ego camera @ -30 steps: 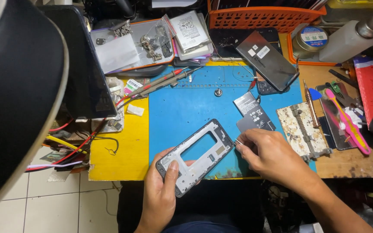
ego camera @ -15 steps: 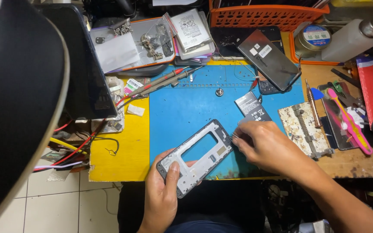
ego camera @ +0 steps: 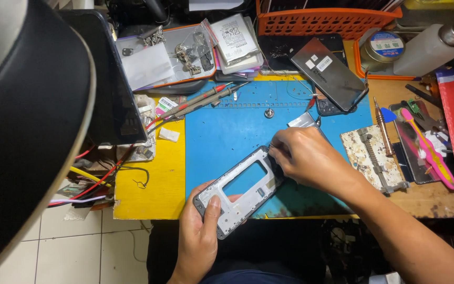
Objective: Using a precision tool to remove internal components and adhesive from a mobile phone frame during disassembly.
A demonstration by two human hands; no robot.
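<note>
View from the head camera. A grey phone mid-frame (ego camera: pixel 243 190) lies at the near edge of the blue work mat (ego camera: pixel 227 131), its long axis running diagonally from near-left to far-right. The left hand (ego camera: pixel 199 243) clasps the frame's near-left end, thumb laid across its face. The right hand (ego camera: pixel 307 158) rests on the far-right end, fingers pinched narrow on what appears to be a fine tool; the tip is too small to tell. The right hand is thus the nearer to the frame's upper corner. A dark phone back cover (ego camera: pixel 328 72) leans near the mat's far-right corner, with probe leads (ego camera: pixel 200 100) at its far-left, before an orange basket (ego camera: pixel 321 21).
</note>
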